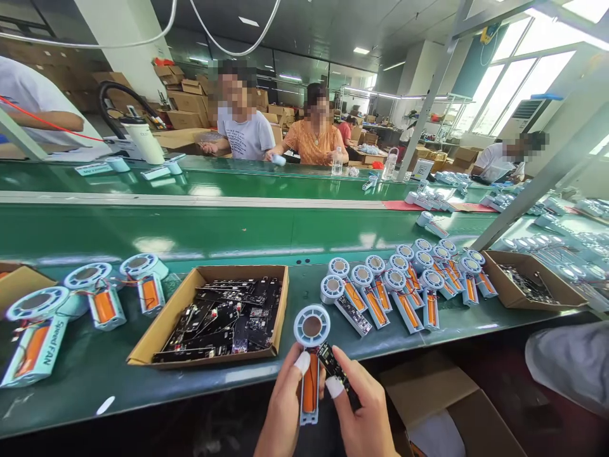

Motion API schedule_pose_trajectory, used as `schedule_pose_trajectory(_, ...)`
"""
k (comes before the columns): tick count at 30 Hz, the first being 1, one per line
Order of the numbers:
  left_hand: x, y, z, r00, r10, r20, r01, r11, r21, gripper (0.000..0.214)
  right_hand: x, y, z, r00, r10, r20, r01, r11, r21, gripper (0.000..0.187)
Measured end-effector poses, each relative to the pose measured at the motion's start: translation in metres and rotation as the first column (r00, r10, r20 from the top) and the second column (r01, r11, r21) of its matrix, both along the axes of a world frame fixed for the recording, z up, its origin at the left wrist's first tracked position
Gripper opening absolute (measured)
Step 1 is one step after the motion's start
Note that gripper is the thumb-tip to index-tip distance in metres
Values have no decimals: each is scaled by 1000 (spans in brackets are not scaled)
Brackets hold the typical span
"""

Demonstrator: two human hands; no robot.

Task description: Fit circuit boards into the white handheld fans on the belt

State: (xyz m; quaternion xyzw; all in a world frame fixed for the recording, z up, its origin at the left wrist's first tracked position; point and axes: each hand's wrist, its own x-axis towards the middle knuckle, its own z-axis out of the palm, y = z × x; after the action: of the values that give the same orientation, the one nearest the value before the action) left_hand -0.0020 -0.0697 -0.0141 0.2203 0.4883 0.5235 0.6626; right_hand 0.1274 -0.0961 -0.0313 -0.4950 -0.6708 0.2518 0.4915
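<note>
My left hand (284, 398) is closed around the handle of a light blue handheld fan (313, 325), held upright in front of the bench edge. The handle is uncovered and shows an orange battery (310, 384) with thin wires at the top. In my right hand (360, 400) a black circuit board (330, 360) is pinched between thumb and fingers, tilted beside the fan handle's upper right. White covers wrap both thumb tips. Beyond my hands stands a cardboard tray (204, 365) heaped with black circuit boards (228, 314). My right fingers partly hide the held board's lower end.
Several fans with bare batteries (375, 295) lie to the right, others (90, 295) to the left. A second board tray (537, 298) sits far right, behind a slanted metal post (523, 190). An open carton (447, 393) is below the bench. Co-workers (316, 136) sit across the green belt (238, 228).
</note>
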Motion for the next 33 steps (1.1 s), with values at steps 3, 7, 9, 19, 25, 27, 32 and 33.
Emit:
schedule_pose_trajectory(3,2,-3,-2,998,63,19,-62,996,-61,64,1,0,2,995,-8,104,-14,978,209,54)
schedule_pose_trajectory(7,5,-4,-2,982,130,-139,-140,988,-67,58,4,2,8,952,-104,289,-17,922,387,59)
schedule_pose_trajectory(9,6,-3,-4,970,129,-204,-140,989,-38,52,3,2,11,928,-144,345,-4,919,394,59)
schedule_pose_trajectory(19,18,3,-19,936,228,-267,-227,973,35,63,-26,8,4,951,-172,259,108,964,242,49)
schedule_pose_trajectory(25,19,0,-29,920,228,-318,-220,974,62,63,-21,15,5,839,-225,496,78,951,300,50)
schedule_pose_trajectory(27,17,-1,-33,924,194,-330,-191,981,43,66,-17,15,10,754,-198,626,24,961,275,55)
schedule_pose_trajectory(32,12,4,-31,912,198,-360,-190,980,60,61,-8,17,23,584,38,811,-116,992,38,70)
schedule_pose_trajectory(33,11,5,-30,912,203,-356,-197,979,55,58,-9,18,23,566,57,823,-128,992,19,72)
